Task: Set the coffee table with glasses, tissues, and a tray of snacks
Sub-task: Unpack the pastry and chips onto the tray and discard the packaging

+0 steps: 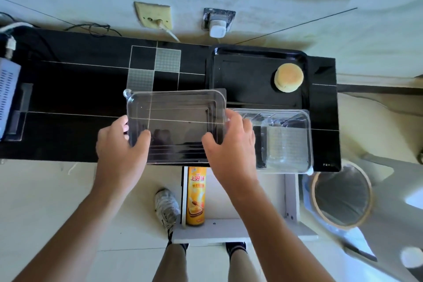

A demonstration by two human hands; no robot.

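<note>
Here the black glossy bench [68,89] runs along the wall, marked with thin pale lines and a few frosted squares. At its right end lies a black tray [247,80], and on the tray's far right corner sits one round golden cake [288,77], well apart from everything else on the tray. In front of the tray, at the near right edge of the bench, lies a clear plastic snack box [286,142] with moulded compartments; whether anything is inside it cannot be told.

Both hands hold a clear plastic lid [176,121], a shallow rectangular piece with rounded corners, just left of the clear box and overlapping the tray's near left corner. The left hand [119,144] grips the lid's near left corner, thumb on top and fingers curled beneath. The right hand [231,142] pinches the lid's right edge, thumb on top, fingers wrapped round the rim next to the clear box.

Below the bench, a pale drawer [229,229] stands pulled open; inside, along its left wall, lies an orange can of crisps [196,197]. To the right on the floor stands a round bin [342,194] with a dark liner. A white sneaker [166,206] shows beside the drawer. On the wall above, a white plug [217,27] sits in a socket.
</note>
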